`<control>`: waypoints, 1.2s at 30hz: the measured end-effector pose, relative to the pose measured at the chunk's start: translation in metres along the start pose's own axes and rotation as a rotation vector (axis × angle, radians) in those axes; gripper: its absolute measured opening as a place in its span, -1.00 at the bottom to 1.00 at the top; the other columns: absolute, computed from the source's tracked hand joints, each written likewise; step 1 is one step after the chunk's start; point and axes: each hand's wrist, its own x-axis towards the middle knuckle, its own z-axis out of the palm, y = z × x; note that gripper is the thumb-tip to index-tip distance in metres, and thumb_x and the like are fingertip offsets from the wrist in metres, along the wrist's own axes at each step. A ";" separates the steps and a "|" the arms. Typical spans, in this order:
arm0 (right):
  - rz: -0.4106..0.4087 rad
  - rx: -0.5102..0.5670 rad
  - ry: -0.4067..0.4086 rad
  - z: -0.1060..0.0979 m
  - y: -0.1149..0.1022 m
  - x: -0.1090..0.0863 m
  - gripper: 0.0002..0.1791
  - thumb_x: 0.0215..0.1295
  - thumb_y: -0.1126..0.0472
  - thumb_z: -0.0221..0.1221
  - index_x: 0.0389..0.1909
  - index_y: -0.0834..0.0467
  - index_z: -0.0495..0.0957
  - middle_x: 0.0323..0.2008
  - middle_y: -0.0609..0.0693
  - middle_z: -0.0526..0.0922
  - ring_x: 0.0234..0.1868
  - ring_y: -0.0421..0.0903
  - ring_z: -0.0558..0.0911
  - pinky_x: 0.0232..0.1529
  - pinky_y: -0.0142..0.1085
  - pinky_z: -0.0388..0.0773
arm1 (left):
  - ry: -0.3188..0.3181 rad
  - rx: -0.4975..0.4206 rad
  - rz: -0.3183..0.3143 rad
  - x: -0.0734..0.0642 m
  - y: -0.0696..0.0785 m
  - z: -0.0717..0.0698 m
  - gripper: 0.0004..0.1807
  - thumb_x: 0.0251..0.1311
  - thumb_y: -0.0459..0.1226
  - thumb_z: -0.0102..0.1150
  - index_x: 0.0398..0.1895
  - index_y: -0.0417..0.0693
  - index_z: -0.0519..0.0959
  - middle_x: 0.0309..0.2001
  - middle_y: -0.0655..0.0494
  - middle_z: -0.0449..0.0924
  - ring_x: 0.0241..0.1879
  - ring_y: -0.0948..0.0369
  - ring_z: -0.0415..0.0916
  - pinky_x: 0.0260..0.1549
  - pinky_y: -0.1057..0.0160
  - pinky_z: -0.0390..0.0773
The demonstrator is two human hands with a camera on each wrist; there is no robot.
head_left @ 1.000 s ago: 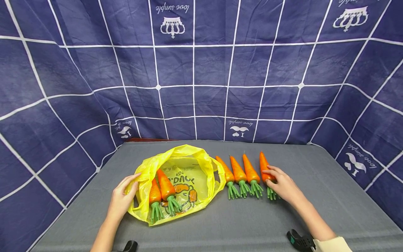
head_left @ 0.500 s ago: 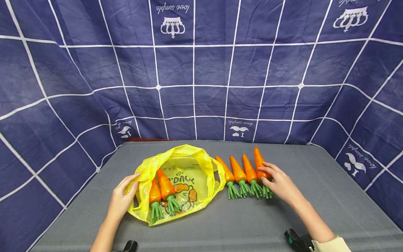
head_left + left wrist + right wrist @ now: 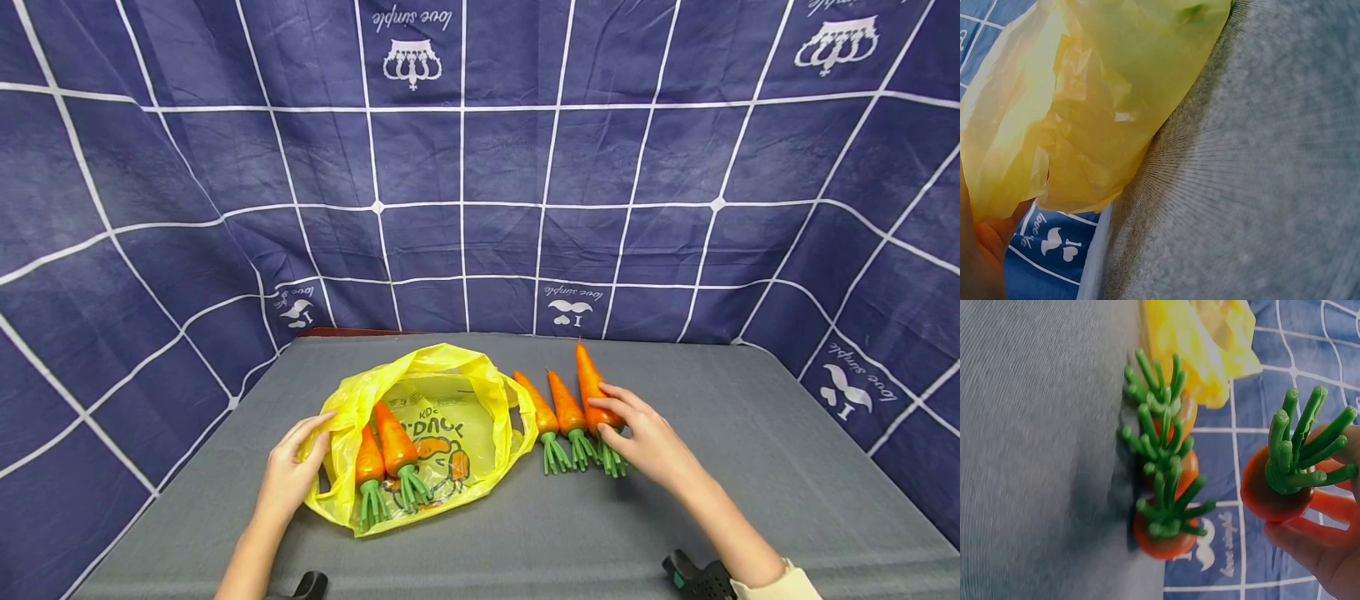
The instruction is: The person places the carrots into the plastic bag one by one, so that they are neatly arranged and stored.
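My left hand point(image 3: 294, 471) pinches the left rim of a yellow plastic bag point(image 3: 341, 450), which lies on its side with its mouth facing me. Two orange carrots point(image 3: 394, 442) with green stalks are inside. In the left wrist view, the bag's thin film point(image 3: 1094, 125) rises from my fingers. My right hand point(image 3: 648, 437) grips another carrot point(image 3: 590, 375) around its thick end, tip pointing away. In the right wrist view this held carrot point(image 3: 1277, 494) is off the table. Beneath it, a carrot point(image 3: 1163, 537) ends the row of three beside the bag, mostly hidden in the head view.
The grey table point(image 3: 525, 542) has a blue cloth with white lines point(image 3: 502, 158) standing behind it and at both sides. Black wrist straps point(image 3: 697, 575) show near the front edge. The bag's right handle loop point(image 3: 522, 429) reaches the leftmost carrot of the row.
My right hand has lifted the rightmost carrot and carried it left, over the end of the row. The left hand and the bag have stayed in place.
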 end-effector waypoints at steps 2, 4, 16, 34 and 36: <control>-0.015 -0.002 0.003 0.001 -0.004 0.000 -0.67 0.09 0.25 0.20 -0.06 0.14 0.56 0.12 0.13 0.46 0.10 0.15 0.47 0.01 0.06 0.45 | 0.002 0.002 0.001 0.000 0.000 0.000 -0.67 0.05 -0.54 0.12 -0.09 -0.18 0.58 -0.18 -0.08 0.54 -0.14 0.72 0.27 -0.13 0.79 0.21; -0.020 -0.005 0.002 0.002 -0.009 0.001 -0.66 0.09 0.24 0.21 -0.06 0.12 0.56 0.13 0.11 0.46 0.11 0.13 0.47 0.01 0.05 0.45 | 0.003 -0.001 0.002 0.000 0.000 0.000 -0.67 0.04 -0.55 0.12 -0.09 -0.19 0.58 -0.19 -0.09 0.54 -0.14 0.71 0.28 -0.13 0.79 0.21; -0.052 0.019 0.000 0.003 -0.034 0.001 -0.66 0.08 0.22 0.22 -0.06 0.05 0.57 0.15 0.02 0.46 0.13 0.11 0.47 0.03 0.04 0.45 | 0.005 -0.004 -0.008 0.000 -0.002 0.002 -0.67 0.04 -0.57 0.11 -0.10 -0.21 0.58 -0.19 -0.11 0.54 -0.15 0.71 0.28 -0.12 0.79 0.21; -0.171 0.040 -0.001 0.009 -0.067 -0.006 -0.66 0.07 0.19 0.24 -0.06 -0.06 0.57 0.14 -0.10 0.47 0.11 -0.02 0.50 0.00 -0.08 0.50 | 0.016 -0.003 -0.012 0.002 0.027 -0.003 -0.71 0.02 -0.62 0.07 -0.14 -0.34 0.56 -0.23 -0.19 0.53 -0.21 0.70 0.30 -0.18 0.79 0.24; -0.182 0.040 -0.005 0.009 -0.071 -0.007 -0.66 0.07 0.18 0.24 -0.07 -0.07 0.57 0.14 -0.11 0.47 0.10 -0.04 0.50 0.01 -0.10 0.50 | 0.016 0.001 -0.010 0.003 0.029 -0.004 -0.71 0.02 -0.62 0.07 -0.15 -0.35 0.56 -0.24 -0.19 0.53 -0.22 0.70 0.30 -0.20 0.79 0.25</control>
